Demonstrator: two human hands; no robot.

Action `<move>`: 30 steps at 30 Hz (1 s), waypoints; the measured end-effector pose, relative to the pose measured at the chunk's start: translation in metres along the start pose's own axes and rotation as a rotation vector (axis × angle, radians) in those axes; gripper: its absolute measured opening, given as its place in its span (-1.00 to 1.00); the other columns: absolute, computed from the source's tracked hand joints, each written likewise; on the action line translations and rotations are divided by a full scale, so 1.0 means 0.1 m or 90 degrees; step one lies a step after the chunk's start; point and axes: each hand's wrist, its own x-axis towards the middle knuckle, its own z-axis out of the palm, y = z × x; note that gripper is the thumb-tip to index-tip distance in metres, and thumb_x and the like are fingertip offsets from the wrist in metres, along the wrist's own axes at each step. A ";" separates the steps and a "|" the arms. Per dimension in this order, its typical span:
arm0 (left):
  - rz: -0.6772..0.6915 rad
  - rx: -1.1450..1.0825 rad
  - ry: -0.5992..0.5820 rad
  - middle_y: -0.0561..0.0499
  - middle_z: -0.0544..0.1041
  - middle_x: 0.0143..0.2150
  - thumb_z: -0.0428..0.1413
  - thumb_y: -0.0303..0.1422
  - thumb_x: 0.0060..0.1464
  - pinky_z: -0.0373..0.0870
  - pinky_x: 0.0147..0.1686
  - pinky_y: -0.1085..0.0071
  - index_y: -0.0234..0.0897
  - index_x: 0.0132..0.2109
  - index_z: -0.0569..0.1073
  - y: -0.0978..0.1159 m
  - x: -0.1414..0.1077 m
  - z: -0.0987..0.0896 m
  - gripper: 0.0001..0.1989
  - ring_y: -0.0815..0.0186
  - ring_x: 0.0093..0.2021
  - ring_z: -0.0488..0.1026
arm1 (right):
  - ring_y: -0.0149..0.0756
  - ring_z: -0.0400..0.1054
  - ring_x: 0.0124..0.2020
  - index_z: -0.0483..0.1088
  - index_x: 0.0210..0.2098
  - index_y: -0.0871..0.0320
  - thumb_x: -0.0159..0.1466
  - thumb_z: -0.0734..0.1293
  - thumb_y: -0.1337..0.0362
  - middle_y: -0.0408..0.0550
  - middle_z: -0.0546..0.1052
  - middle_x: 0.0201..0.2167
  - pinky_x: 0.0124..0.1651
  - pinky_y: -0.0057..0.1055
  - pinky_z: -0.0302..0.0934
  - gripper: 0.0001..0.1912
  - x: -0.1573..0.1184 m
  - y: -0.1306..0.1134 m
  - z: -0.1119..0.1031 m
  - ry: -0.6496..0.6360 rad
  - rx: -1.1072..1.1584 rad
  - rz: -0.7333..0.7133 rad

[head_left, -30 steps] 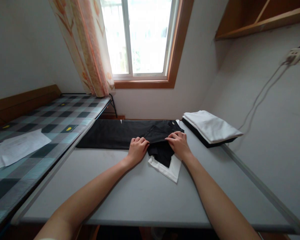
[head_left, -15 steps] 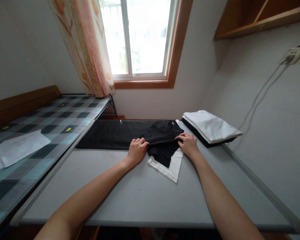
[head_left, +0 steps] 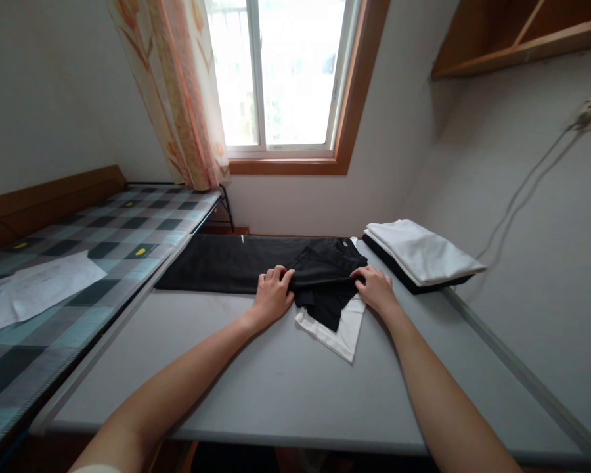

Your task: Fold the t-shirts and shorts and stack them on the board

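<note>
Black trousers (head_left: 226, 263) lie lengthwise across the far part of the grey table (head_left: 276, 381), waistband toward the right. My left hand (head_left: 274, 290) has its fingers closed on the near edge of the trousers, around the middle of their length. Near the waistband, my right hand (head_left: 374, 289) pinches the same edge between thumb and fingers. Between the hands, a black piece of cloth with a white border (head_left: 342, 341) sticks out from under the trousers toward me, its corner pointing down. My fingertips partly hide the gripped fabric.
A folded white cloth (head_left: 421, 253) rests on a black folded one (head_left: 398, 272) at the table's far right. Left of the table stands a bed with a checked mattress (head_left: 167, 223) and white paper (head_left: 44, 286). A wooden shelf (head_left: 522, 49) and a plugged-in cable (head_left: 517, 190) are on the right wall.
My view has shifted slightly, so the scene sits a little further right. Both hands stay on the trousers' near edge, with only slight finger movement in the left.
</note>
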 end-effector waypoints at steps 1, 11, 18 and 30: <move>-0.005 0.008 -0.003 -0.13 0.37 0.06 0.10 -0.37 0.07 0.21 -0.04 0.17 -0.18 0.19 0.31 -0.02 0.00 0.00 -0.49 0.10 0.01 0.30 | -0.14 0.29 -0.07 0.50 -0.29 0.04 0.18 0.21 0.36 -0.03 0.49 -0.19 -0.10 -0.25 0.04 -0.76 0.00 0.00 0.00 -0.003 0.000 -0.001; 0.088 0.042 -0.094 -0.13 0.41 0.07 0.16 -0.19 0.09 0.25 -0.03 0.24 -0.19 0.20 0.31 -0.64 -0.04 -0.22 -0.46 0.12 0.05 0.36 | -0.13 0.30 -0.09 0.52 -0.22 0.05 0.20 0.21 0.36 0.00 0.49 -0.19 -0.13 -0.25 0.05 -0.73 0.01 -0.01 -0.02 -0.018 -0.035 -0.006; 0.147 0.090 -0.175 -0.04 0.49 -0.04 0.11 -0.44 0.12 0.30 -0.02 0.32 -0.13 0.04 0.44 -1.33 -0.13 -0.52 -0.68 0.24 -0.05 0.44 | -0.12 0.30 -0.10 0.53 -0.18 0.05 0.21 0.21 0.36 0.02 0.49 -0.19 -0.14 -0.26 0.07 -0.70 0.01 -0.03 -0.02 -0.031 -0.050 -0.004; 0.067 0.185 -0.212 -0.08 0.49 -0.12 -0.05 -0.60 0.13 0.34 -0.07 0.36 -0.25 -0.06 0.49 -1.85 -0.20 -0.74 -0.67 0.24 -0.11 0.45 | -0.16 0.30 -0.11 0.57 -0.11 0.00 0.28 0.21 0.36 0.01 0.49 -0.21 -0.18 -0.30 0.08 -0.67 0.04 -0.02 0.00 -0.042 -0.056 -0.019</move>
